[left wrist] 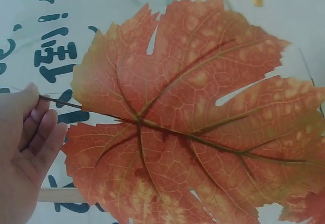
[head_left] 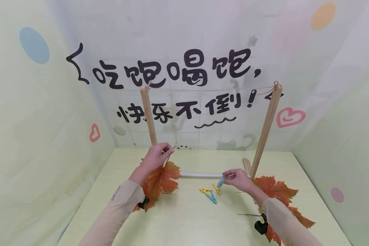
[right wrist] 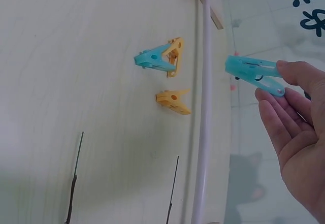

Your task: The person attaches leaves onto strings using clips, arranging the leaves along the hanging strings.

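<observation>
My left hand pinches the thin dark stem of an orange-red maple-like leaf. The leaf hangs below those fingers, and in the left wrist view it fills most of the picture. In my right hand, a light-blue clothespin is held between thumb and fingers by its handle ends. On the table beneath it lie another blue clothespin against a yellow clothespin, and a second yellow clothespin close by.
Two upright wooden posts carry a thin string between their tops. A white rod joins them low down, along the table. More orange leaves lie by my right forearm, their stems pointing inward. A printed cloth stands behind.
</observation>
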The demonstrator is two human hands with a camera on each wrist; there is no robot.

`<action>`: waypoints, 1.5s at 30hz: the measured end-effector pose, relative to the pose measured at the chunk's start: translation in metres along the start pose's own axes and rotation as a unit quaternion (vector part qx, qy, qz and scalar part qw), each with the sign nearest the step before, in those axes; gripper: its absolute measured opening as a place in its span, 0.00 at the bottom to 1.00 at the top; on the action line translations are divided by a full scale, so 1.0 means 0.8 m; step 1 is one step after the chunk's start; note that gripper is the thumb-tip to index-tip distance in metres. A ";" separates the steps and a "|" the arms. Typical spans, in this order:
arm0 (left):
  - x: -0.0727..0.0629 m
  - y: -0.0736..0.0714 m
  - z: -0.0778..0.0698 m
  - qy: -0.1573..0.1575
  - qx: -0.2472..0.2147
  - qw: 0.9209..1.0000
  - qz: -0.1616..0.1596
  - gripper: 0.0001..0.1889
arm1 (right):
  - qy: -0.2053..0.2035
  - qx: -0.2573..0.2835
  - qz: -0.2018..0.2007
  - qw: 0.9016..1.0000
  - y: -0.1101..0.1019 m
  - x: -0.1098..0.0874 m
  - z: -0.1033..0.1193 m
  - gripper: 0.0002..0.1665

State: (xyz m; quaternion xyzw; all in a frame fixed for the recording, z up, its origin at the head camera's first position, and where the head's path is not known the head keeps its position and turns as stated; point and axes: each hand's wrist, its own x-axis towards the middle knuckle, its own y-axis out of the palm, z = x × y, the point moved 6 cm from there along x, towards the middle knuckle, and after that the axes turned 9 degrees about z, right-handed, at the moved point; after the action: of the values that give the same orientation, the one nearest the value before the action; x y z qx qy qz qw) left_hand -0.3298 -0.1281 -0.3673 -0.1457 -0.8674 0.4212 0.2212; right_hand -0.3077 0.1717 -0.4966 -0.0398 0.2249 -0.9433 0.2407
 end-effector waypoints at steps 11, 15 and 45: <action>0.029 -0.050 -0.029 0.038 0.041 0.988 -0.144 0.07 | 0.010 0.009 0.002 1.000 -0.006 0.001 0.006 0.21; 0.037 -0.063 -0.038 0.047 0.043 0.983 -0.172 0.07 | 0.012 0.002 -0.001 1.000 -0.008 -0.001 0.008 0.20; 0.064 -0.150 -0.098 0.027 -0.011 0.930 -0.368 0.09 | 0.004 0.006 -0.008 1.000 -0.007 0.000 0.010 0.18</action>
State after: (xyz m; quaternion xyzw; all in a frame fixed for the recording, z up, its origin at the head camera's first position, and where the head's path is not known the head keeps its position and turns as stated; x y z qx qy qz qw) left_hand -0.3423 -0.1258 -0.2159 0.1699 -0.8584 0.2971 0.3821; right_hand -0.3089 0.1728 -0.4868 -0.0367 0.2198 -0.9466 0.2328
